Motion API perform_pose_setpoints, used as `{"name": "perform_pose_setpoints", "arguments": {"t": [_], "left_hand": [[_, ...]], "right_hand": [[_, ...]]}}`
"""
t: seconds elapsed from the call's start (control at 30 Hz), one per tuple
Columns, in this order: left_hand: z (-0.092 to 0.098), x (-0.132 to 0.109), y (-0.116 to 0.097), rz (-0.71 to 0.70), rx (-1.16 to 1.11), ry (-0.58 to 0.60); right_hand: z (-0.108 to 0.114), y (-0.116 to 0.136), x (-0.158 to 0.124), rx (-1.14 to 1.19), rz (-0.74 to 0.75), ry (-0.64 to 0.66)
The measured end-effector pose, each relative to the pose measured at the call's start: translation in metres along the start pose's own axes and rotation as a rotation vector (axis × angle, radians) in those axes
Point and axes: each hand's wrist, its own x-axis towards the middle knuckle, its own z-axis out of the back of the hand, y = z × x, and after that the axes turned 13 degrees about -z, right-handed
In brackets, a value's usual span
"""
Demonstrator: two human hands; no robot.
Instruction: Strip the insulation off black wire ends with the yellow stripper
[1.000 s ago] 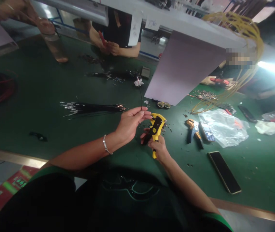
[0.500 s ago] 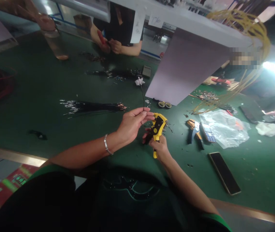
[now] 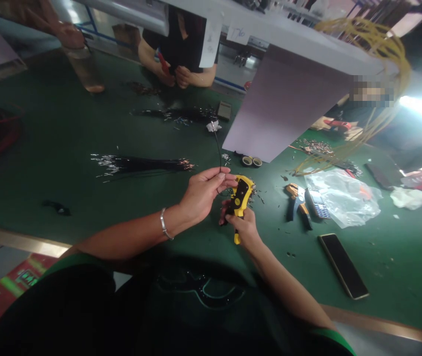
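Between the thumb and fingers of my left hand (image 3: 205, 193) is a thin black wire (image 3: 219, 151), one length of it arching up and away over the table. My right hand (image 3: 247, 225) is wrapped round a yellow and black wire stripper (image 3: 239, 198), its head upward. The fingertips of my left hand reach the stripper's head; whether the wire's near end sits in the jaws is hidden. Small dark offcuts (image 3: 258, 195) lie behind the tool. Left of my hands lies a bundle of black wires (image 3: 144, 164), silvery ends on its left and coppery ends on its right.
Right of me lie crimping pliers (image 3: 298, 202), a keypad phone (image 3: 318, 203), a plastic bag (image 3: 355, 198) and a smartphone (image 3: 344, 267). Two tape rolls (image 3: 251, 161) sit by a hanging pale panel (image 3: 285, 99). Across the table, a co-worker's hands (image 3: 176, 75) hold a red-handled tool.
The stripper's handles look drawn closer together in my right hand. My left hand stays almost in place with the wire. The co-worker's red-handled tool has shifted slightly.
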Motion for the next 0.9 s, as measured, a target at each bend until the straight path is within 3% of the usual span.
{"name": "perform_pose_setpoints", "arguments": {"t": [0.9], "left_hand": [[0.0018,-0.0028,0.004,-0.013,-0.03,0.034]], "right_hand": [[-0.0055,0.0005,-0.0028,0.025,-0.023,-0.029]]}}
